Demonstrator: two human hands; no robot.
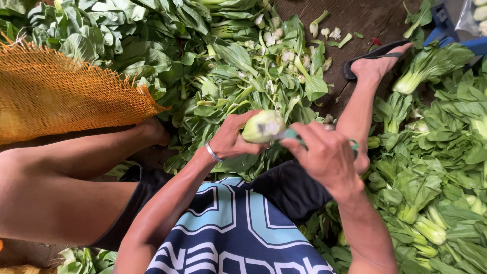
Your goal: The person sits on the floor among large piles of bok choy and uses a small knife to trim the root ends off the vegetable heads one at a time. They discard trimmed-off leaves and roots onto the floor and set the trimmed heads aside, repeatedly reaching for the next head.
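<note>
The work looks well under way but far from over, judging by the heaps. The biggest mass is the pile of leafy greens [127, 35] across the upper left and centre of the frame. Next is the pile of whole bok choy heads [431, 193] filling the right side, their pale stalks intact. Cut leaves and stalk ends [269, 56] are strewn in the upper centre, so a fair amount seems already trimmed.

An orange mesh sack [61, 91] lies at the left edge. The person sits low with bare legs spread, one foot in a dark sandal [373, 58] at upper right.

At centre, the left hand [231, 139] curls around a bok choy [263, 126], base turned up. The right hand [324, 152] closes on a green-handled tool [290, 134] pressed to that base.

The ground is dark, worn wood or packed earth [365, 20]; little else of the room shows.
</note>
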